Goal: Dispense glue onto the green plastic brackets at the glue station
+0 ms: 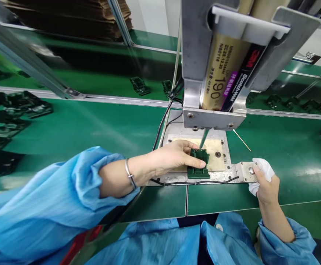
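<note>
My left hand [182, 156] is closed on a dark green plastic part [199, 171], thumb across its front and fingers behind. The part sits over the pale plate [215, 147] of a metal fixture, directly below a thin dispensing nozzle [203, 139]. Whether the tip touches the part I cannot tell. Above is the labelled adhesive cartridge [226, 73] in its metal holder [214, 118]. At the fixture's right end, my right hand [267, 187] grips a crumpled white tissue [265, 170]. Its thumb lies at the round button [251, 170] on a metal bracket [243, 167].
Dark green parts [17, 110] are piled on the left of the green bench [107, 125], and several more line the back shelf. A thin cotton swab [242, 140] lies right of the fixture. Black cables [163, 127] run beside the dispenser. Brown cardboard [74, 18] is stacked behind.
</note>
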Available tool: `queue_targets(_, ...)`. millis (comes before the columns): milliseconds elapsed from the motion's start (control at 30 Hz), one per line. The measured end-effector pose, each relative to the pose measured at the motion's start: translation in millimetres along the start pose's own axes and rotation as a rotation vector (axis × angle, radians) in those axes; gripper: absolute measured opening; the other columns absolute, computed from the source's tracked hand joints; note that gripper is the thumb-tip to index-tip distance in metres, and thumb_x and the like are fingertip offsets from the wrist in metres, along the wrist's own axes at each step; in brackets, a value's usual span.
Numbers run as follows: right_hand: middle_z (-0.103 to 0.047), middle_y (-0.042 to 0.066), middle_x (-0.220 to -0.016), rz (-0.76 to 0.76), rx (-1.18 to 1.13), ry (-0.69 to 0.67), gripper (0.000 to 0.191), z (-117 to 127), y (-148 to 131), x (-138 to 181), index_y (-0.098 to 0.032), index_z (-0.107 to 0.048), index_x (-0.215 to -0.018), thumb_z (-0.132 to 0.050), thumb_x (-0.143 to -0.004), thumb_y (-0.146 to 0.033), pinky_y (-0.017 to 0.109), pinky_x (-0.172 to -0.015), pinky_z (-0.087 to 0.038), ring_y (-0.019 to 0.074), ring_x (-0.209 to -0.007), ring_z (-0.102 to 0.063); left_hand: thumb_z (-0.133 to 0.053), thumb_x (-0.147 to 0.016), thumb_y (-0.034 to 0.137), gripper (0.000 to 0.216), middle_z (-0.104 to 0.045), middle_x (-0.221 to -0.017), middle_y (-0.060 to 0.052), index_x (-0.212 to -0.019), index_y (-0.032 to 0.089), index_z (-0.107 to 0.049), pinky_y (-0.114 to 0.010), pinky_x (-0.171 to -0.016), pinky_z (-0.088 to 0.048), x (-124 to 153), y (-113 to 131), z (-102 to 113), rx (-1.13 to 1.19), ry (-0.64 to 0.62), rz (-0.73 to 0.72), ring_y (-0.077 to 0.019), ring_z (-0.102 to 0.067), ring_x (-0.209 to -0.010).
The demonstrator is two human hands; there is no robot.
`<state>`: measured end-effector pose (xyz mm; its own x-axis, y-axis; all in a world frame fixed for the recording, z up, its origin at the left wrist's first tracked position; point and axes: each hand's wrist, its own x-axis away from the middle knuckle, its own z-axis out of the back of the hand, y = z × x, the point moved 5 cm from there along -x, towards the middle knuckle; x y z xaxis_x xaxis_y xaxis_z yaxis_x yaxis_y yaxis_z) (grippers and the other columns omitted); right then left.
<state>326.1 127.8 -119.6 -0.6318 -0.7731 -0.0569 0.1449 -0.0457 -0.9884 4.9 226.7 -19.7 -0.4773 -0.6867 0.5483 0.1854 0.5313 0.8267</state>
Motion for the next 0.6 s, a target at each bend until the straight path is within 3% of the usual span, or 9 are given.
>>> queue_targets(100,-0.075,0.011,-0.096,0.004,-0.004,-0.018,0.047,0.2,3.4,-1.0,-0.014,-0.076,-0.105,-0.082,-0.073,-0.048,0.042,-0.084,-0.056,0.0289,-0.091,-0.071,-0.095,-0.049,0.032,0.061,-0.072,-0.103,-0.008,-0.099,0.019,-0.062,-0.046,-0.098,-0.053,-11.2,4.6,4.9,-0.104,0.008,-0.149,-0.0270,-0.069,-0.100)
queue_targets(200,-0.075,0.011,-0.099,-0.006,-0.018,-0.019,0.049,0.3,6.2,-1.6,-0.014,-0.075,-0.107,-0.082,-0.073,-0.049,0.043,-0.087,-0.055,0.0294,-0.093,-0.070,-0.092,-0.054,0.037,0.067,-0.069,-0.105,-0.007,-0.107,0.021,-0.055,-0.049,-0.094,-0.054,-15.8,6.0,10.9,-0.270,0.083,-0.327,-0.0259,-0.069,-0.094)
queue_targets(300,-0.075,0.010,-0.097,-0.010,-0.020,-0.023,0.050,-1.0,4.3,-1.4,-0.015,-0.075,-0.107,-0.083,-0.072,-0.049,0.041,-0.084,-0.056,0.0287,-0.091,-0.070,-0.085,-0.064,0.042,0.062,-0.068,-0.107,-0.008,-0.113,0.022,-0.052,-0.050,-0.096,-0.054,-15.8,5.4,12.7,-0.475,0.145,-0.457,-0.0283,-0.067,-0.101)
queue_targets(400,-0.075,0.010,-0.096,-0.009,0.007,-0.018,0.051,-2.3,-1.0,-0.6,-0.014,-0.075,-0.105,-0.083,-0.071,-0.051,0.039,-0.079,-0.056,0.0279,-0.088,-0.071,-0.082,-0.067,0.049,0.066,-0.064,-0.121,-0.012,-0.121,0.023,-0.053,-0.054,-0.104,-0.049,-13.0,4.6,13.4,-0.588,0.172,-0.497,-0.0346,-0.061,-0.120)
queue_targets(467,-0.075,0.010,-0.093,-0.015,0.031,0.001,0.051,-2.2,-3.8,-0.1,-0.014,-0.075,-0.104,-0.082,-0.071,-0.053,0.039,-0.078,-0.056,0.0278,-0.086,-0.071,-0.087,-0.059,0.055,0.085,-0.056,-0.137,-0.015,-0.130,0.025,-0.051,-0.058,-0.111,-0.042,-5.6,5.1,19.1,-0.641,0.232,-0.487,-0.0403,-0.050,-0.134)
queue_targets(533,-0.075,0.009,-0.089,-0.022,0.052,0.011,0.053,-2.6,-4.6,-0.1,-0.014,-0.075,-0.105,-0.082,-0.071,-0.054,0.039,-0.078,-0.056,0.0275,-0.085,-0.070,-0.089,-0.053,0.060,0.106,-0.043,-0.151,-0.015,-0.142,0.027,-0.042,-0.059,-0.118,-0.032,10.0,5.2,32.1,-0.677,0.323,-0.483,-0.0430,-0.037,-0.144)
queue_targets(600,-0.075,0.008,-0.090,-0.023,0.059,0.004,0.054,-3.9,-3.5,-0.7,-0.015,-0.075,-0.107,-0.082,-0.071,-0.055,0.039,-0.080,-0.055,0.0269,-0.086,-0.070,-0.081,-0.063,0.065,0.104,-0.037,-0.156,-0.014,-0.147,0.028,-0.033,-0.059,-0.122,-0.025,33.2,1.7,54.0,-0.691,0.427,-0.458,-0.0421,-0.028,-0.149)
